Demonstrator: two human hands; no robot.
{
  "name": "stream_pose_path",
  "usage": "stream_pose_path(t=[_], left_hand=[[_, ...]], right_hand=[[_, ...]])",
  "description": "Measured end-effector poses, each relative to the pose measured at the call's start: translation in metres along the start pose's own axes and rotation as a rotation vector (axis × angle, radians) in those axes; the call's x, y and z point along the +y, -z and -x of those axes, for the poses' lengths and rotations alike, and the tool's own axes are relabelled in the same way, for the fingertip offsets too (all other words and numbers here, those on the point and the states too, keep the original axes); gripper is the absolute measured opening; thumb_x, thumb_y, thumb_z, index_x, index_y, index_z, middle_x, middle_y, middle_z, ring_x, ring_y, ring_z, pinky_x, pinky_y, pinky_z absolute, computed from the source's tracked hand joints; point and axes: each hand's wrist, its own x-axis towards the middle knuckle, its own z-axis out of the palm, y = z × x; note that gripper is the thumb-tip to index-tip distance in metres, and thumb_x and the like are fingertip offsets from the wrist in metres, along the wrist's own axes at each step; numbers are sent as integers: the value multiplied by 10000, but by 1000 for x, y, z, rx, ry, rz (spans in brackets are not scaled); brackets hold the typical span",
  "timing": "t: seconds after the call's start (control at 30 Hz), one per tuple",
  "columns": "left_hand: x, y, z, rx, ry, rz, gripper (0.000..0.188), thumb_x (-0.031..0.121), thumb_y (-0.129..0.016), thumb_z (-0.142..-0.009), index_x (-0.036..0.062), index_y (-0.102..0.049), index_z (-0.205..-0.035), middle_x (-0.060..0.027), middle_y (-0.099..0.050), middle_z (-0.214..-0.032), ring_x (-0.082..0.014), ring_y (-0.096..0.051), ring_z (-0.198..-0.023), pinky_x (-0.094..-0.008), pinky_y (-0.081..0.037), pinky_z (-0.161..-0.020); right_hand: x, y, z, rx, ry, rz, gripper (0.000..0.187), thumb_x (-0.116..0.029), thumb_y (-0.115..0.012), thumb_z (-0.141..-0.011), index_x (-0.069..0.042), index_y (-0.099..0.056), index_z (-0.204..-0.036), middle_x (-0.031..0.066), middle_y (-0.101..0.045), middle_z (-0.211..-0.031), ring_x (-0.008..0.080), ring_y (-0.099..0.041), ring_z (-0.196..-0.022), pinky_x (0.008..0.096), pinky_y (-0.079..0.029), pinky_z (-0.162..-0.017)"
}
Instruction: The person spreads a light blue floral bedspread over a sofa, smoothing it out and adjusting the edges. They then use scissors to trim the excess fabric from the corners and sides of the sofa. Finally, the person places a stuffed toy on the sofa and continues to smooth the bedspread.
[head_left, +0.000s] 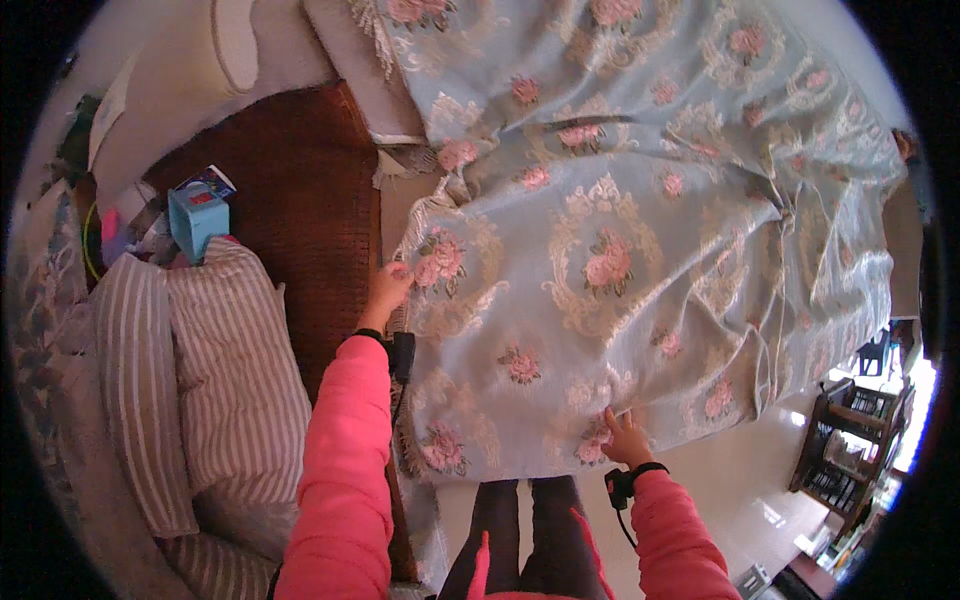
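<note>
Right now, the floral cover point(610, 350) lies just right of the brown woven mat point(300, 180), your landmark. Your left hand point(390, 287) seems to pinch its fringed edge facing the mat; your right hand point(628, 442), farther from the mat, rests loose-fingered on it. Spreading looks largely done; creases on the side away from the mat probably need smoothing. That fringe runs away from you beside the mat; with the far end cropped, you can't tell the cover's long axis.
</note>
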Motion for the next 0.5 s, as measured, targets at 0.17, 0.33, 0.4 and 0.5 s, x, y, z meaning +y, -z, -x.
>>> stream_pose_path(t=[0.17,0.33,0.4,0.5], left_hand=[[31,56,33,-18,-2,-101,322,180,-594,-810,37,-512,-1086,-79,-564,-896,-150,-561,-708,-282,-490,-559],[99,156,57,119,-118,-102,322,199,-610,-787,28,-531,-1049,-104,-573,-886,-177,-582,-683,-302,-509,-555],[129,191,64,170,-134,-68,318,190,-607,-788,33,-528,-1052,-93,-567,-869,-166,-575,-671,-296,-503,-544],[171,220,70,214,-119,-76,316,178,-604,-790,40,-521,-1062,-74,-555,-848,-149,-561,-650,-285,-492,-529]], right_hand=[[15,0,-12,-199,-36,15,742,-311,-585,-702,-292,-225,-1351,213,-213,-1375,379,-218,-1273,473,-325,-971],[12,16,-7,-292,-40,49,780,-303,-622,-710,-279,-198,-1364,213,-273,-1355,362,-180,-1290,484,-305,-971],[14,15,-3,-176,-10,113,705,-261,-578,-725,-312,-242,-1343,181,-306,-1347,345,-223,-1275,450,-319,-969],[19,12,-19,-237,21,124,563,-253,-571,-729,-265,-405,-1267,176,-450,-1236,340,-377,-1185,407,-377,-924]])
